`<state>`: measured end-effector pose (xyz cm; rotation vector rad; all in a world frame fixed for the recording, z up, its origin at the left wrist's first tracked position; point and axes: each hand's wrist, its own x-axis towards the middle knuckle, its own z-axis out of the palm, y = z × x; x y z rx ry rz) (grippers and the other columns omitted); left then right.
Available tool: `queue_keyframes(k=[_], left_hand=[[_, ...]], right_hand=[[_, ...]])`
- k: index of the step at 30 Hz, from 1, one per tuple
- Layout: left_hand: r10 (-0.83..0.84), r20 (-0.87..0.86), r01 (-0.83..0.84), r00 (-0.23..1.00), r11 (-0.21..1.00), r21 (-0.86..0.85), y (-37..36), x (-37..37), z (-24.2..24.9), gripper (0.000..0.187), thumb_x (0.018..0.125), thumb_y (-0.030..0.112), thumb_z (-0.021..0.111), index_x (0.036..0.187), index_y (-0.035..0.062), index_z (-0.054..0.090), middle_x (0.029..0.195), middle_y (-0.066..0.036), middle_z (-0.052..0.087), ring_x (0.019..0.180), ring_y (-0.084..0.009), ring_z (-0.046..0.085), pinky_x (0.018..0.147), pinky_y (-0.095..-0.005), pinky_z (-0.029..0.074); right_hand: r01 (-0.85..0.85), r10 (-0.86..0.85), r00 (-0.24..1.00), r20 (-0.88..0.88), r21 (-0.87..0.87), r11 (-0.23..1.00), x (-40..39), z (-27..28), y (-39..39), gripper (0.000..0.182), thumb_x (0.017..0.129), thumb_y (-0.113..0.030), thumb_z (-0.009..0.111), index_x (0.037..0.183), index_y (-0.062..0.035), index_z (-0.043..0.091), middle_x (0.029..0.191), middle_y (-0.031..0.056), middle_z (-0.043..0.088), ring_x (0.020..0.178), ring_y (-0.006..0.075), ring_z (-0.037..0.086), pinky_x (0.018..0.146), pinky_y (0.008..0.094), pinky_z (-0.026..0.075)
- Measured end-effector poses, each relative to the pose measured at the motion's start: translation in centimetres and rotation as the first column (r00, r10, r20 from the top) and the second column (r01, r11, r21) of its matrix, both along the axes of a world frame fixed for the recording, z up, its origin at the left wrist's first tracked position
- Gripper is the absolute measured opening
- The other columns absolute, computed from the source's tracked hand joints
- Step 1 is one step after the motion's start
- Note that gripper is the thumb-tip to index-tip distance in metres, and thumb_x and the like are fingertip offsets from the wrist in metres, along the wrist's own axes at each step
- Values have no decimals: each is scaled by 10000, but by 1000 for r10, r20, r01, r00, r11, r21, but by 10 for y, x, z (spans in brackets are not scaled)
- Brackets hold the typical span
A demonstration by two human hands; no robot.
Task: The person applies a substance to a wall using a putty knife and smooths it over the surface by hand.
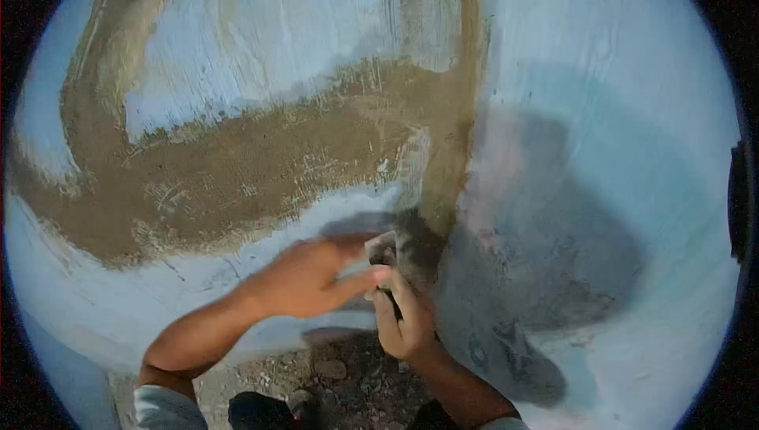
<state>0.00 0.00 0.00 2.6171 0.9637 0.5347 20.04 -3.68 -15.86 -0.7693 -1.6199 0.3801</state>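
Observation:
Low in the middle of the head view, my right hand (407, 323) is closed around the handle of a small putty knife (383, 243), its flat grey blade pointing up. From the left comes my left hand (304, 276), a little blurred. Its thumb lies across the lower blade and its fingers reach behind it, so the hand grips the blade; the fingertips are hidden. Just behind both hands is the pale blue wall (316, 201), with a broad band of brown plaster (261, 161) smeared over it.
A vertical brown plaster strip (455, 114) runs up the wall right of the middle. Shadows of my head and arms fall on the right wall part (553, 256). Below lies rough, stony ground (340, 375), with a dark shoe or trouser leg (257, 412) at the bottom edge.

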Motion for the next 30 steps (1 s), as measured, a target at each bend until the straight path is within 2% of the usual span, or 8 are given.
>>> queue_keyframes(k=[2, 4, 5, 9, 13, 16, 19, 30], left_hand=[[69, 0, -69, 998, 996, 63, -13, -13, 18, 467, 977, 326, 700, 1348, 45, 667, 1423, -199, 629, 1289, -370, 626, 1094, -450, 481], [237, -52, -181, 970, 850, 495, -7, -23, 118, 393, 952, 248, 725, 1285, 40, 709, 1406, -190, 645, 1277, -348, 641, 1089, -437, 487], [354, 104, -359, 930, 801, 479, -10, -36, 135, 341, 949, 178, 723, 1261, 39, 726, 1394, -180, 656, 1304, -309, 628, 1108, -429, 468], [410, 160, -212, 898, 86, 973, 16, -140, 232, 362, 1019, 227, 637, 1356, 106, 690, 1497, -157, 582, 1394, -341, 537, 1172, -445, 392], [646, 255, 31, 719, -396, 918, 59, -184, 295, 440, 1078, 337, 506, 1490, 200, 579, 1562, -124, 519, 1409, -350, 515, 1197, -463, 365], [707, 225, 95, 670, -382, 919, 78, -195, 298, 470, 1097, 349, 424, 1552, 256, 497, 1579, -105, 497, 1407, -356, 511, 1190, -460, 378], [695, 192, 82, 693, -341, 937, 79, -195, 294, 538, 1073, 440, 383, 1572, 255, 455, 1605, -112, 442, 1438, -372, 447, 1198, -506, 331], [553, 206, -127, 808, -179, 976, 58, -139, 284, 847, 983, 774, 231, 1646, 252, 304, 1702, -136, 241, 1550, -429, 210, 1226, -677, 158]], right_hand=[[-41, 34, 999, -40, -192, 981, -3, -11, -5, 551, 1008, -69, 596, 1547, -47, 482, 1049, 198, 768, 900, 287, 764, 798, 363, 574], [87, -91, 995, -34, -109, 990, 5, 36, 36, 529, 1020, -77, 586, 1523, 38, 470, 1227, 223, 718, 988, 266, 749, 872, 345, 559], [155, -156, 988, -1, -114, 981, 10, 38, 40, 525, 1026, -81, 582, 1511, 81, 464, 1315, 236, 693, 1031, 255, 742, 908, 336, 551], [274, -274, 962, -5, -17, 962, 18, 41, 63, 493, 1017, -70, 598, 1496, 15, 519, 1199, 233, 732, 965, 259, 753, 826, 341, 560], [253, -254, 965, -58, -22, 967, 0, 25, 70, 442, 996, -73, 628, 1435, -32, 599, 1122, 267, 731, 980, 355, 759, 783, 388, 577], [242, -251, 968, -25, -178, 954, 2, 64, 78, 423, 985, -69, 642, 1407, -42, 621, 1133, 259, 730, 998, 388, 745, 816, 410, 585], [308, -304, 948, -92, 36, 951, -1, 65, 84, 422, 983, -72, 645, 1405, -56, 627, 1146, 259, 724, 986, 387, 747, 815, 412, 585], [465, -466, 885, 2, 50, 884, -8, 17, 78, 435, 989, -142, 667, 1421, -119, 625, 1071, 286, 718, 973, 416, 736, 834, 437, 572]])
